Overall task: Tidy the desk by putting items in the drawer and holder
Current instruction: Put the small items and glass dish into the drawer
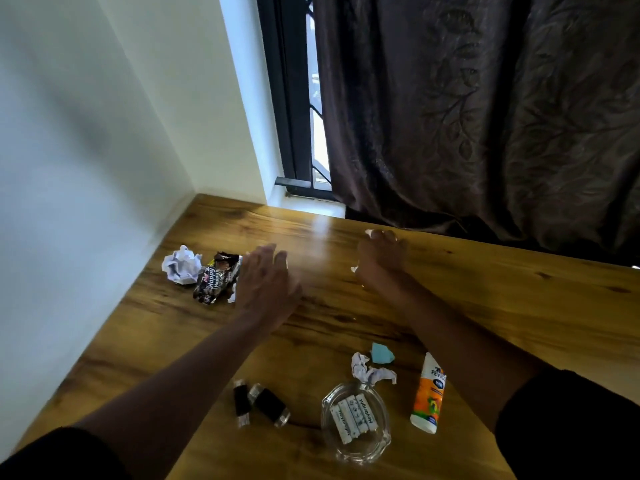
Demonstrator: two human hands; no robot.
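left hand (266, 282) flat, fingers spread, beside snack wrapper (216, 277) at 10 o'clock | right hand (381, 252) closed round white paper scrap at 12 | litter should be gathered first, batteries (353, 417) kept in glass dish (329, 403) at 6

You have two hands over the desk: the left hand (266, 282) and the right hand (381, 254). You can count two black spools (258, 403), four white batteries (353, 415) in one glass dish (356, 455), one glue tube (429, 393), one dark snack wrapper (216, 277), one blue paper scrap (381, 353), and two crumpled white papers lying loose, one far left (180, 264), one near the dish (369, 370).
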